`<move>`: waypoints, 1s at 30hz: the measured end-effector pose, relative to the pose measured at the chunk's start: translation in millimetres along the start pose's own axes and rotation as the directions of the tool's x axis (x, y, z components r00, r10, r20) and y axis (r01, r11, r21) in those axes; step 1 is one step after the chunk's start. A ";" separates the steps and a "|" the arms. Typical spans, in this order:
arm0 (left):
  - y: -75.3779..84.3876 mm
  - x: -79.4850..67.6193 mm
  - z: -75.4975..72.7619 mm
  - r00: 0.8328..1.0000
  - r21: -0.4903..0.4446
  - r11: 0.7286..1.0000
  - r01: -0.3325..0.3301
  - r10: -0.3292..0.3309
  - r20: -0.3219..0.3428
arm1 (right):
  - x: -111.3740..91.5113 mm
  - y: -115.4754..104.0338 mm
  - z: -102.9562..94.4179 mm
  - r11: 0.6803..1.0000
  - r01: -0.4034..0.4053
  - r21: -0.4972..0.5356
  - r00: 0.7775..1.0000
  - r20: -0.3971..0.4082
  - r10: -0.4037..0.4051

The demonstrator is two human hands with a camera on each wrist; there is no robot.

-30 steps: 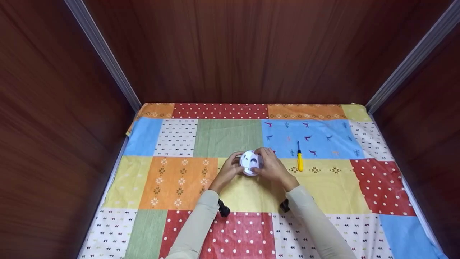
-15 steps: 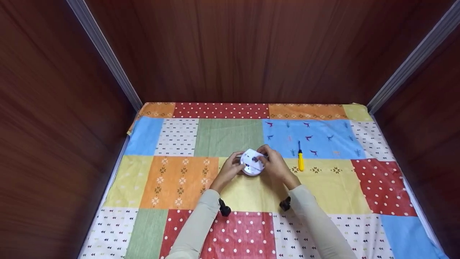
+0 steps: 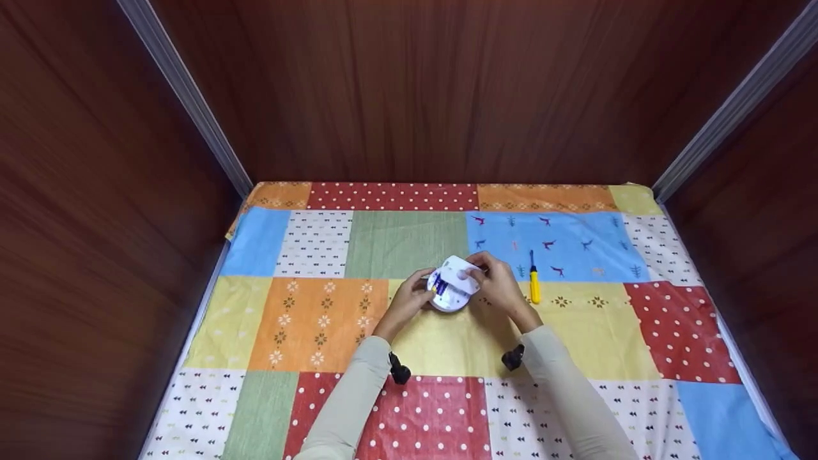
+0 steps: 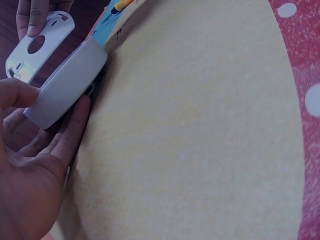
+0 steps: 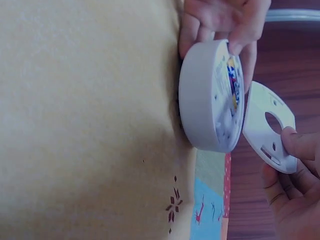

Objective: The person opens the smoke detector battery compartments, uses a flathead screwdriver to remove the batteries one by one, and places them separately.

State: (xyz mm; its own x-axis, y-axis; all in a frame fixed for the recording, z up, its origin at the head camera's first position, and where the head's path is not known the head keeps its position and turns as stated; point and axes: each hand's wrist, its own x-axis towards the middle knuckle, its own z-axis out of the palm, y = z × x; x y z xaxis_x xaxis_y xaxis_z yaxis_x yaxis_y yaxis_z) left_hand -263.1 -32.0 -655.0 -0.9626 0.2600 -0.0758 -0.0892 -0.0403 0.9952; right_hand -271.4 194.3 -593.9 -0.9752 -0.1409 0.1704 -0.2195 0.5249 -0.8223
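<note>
A round white smoke detector body [image 3: 451,303] is held over the yellow patch of the cloth by the left hand [image 3: 408,300]. In the right wrist view, the thumb grips its rim and the side facing the plate bares batteries [image 5: 234,85] with blue and yellow wrappers. The right hand [image 3: 501,289] pinches a thin white mounting plate [image 3: 457,271] by one edge. That plate [image 5: 258,122] has a round centre hole and slots, and its rim is right beside the detector body [image 5: 196,95]. From the left wrist, the plate [image 4: 49,44] appears tilted beyond the body [image 4: 70,86].
A screwdriver [image 3: 535,286] with a yellow handle lies to the right of the hands. Patchwork cloth [image 3: 319,326] covers the table. Dark wood panels [image 3: 409,89] rise behind and on both sides. Black cameras sit at both wrists.
The mounting plate, at first flat on the detector body, has tilted and come off toward the upper right in the right hand, exposing the batteries. The left hand has hardly moved.
</note>
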 end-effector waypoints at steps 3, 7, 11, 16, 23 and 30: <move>-0.4 -0.2 -0.5 1.000 0.000 1.000 0.002 -0.002 0.000 | 1.1 1.2 -4.3 1.000 -0.005 -0.002 1.000 -0.010 0.004; -0.5 0.0 -1.4 1.000 -0.003 1.000 0.013 -0.013 -0.001 | 1.8 0.7 -10.9 1.000 -0.023 -0.013 1.000 -0.010 0.023; 0.3 0.5 -1.8 1.000 -0.003 1.000 0.031 -0.031 -0.003 | 2.5 0.5 -17.1 0.999 -0.047 -0.021 0.999 -0.007 0.047; 1.9 0.0 -2.2 0.999 0.017 0.999 0.044 -0.044 -0.004 | 2.6 1.8 -24.6 0.998 -0.062 -0.017 0.998 -0.020 0.062; 0.8 0.2 -2.8 0.999 0.025 0.999 0.042 -0.041 -0.010 | 3.0 1.7 -35.0 0.998 -0.057 0.006 0.997 -0.047 0.057; 1.6 -0.7 -2.0 0.999 0.021 0.999 0.049 -0.048 -0.008 | 3.9 4.4 -44.6 0.997 -0.069 0.036 0.995 -0.071 0.072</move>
State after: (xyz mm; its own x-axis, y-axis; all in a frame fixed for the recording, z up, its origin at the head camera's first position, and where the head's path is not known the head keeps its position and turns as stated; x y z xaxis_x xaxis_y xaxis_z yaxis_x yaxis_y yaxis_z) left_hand -263.2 -34.2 -653.5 -0.9592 0.2540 -0.1244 -0.1305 -0.0074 0.9914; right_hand -277.3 233.5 -572.6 -0.9879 -0.0430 0.1493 -0.1505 0.5025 -0.8513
